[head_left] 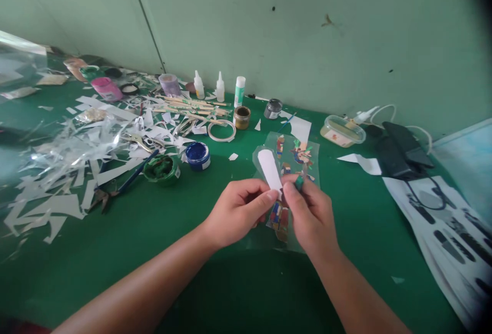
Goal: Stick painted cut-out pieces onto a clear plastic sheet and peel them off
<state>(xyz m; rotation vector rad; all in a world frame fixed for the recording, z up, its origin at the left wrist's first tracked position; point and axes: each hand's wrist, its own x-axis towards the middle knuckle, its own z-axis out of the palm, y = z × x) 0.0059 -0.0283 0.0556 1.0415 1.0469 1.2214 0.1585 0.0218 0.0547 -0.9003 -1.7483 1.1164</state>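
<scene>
A white paper cutout [270, 169], long with a rounded top, tilts upward between my hands. Clear plastic film [256, 157] shows around its upper end. My left hand [240, 211] is closed, pinching the cutout's lower end between thumb and fingers. My right hand [311, 213] is closed as well, its thumb tip close beside that same end. A small green object [299, 182] shows at the right index finger; what it belongs to is hidden. Beneath both hands lies a clear sheet [313, 152] with several small painted pieces [302, 152] in brown, blue and green.
White paper scraps [57, 206] cover the left side, with pliers [103, 198] among them. Open green paint [163, 170] and blue paint [198, 155] stand left of my hands. Brushes [192, 104], a glue stick [239, 91] and a plastic tub [342, 131] sit farther back. Printed paper [442, 231] lies right.
</scene>
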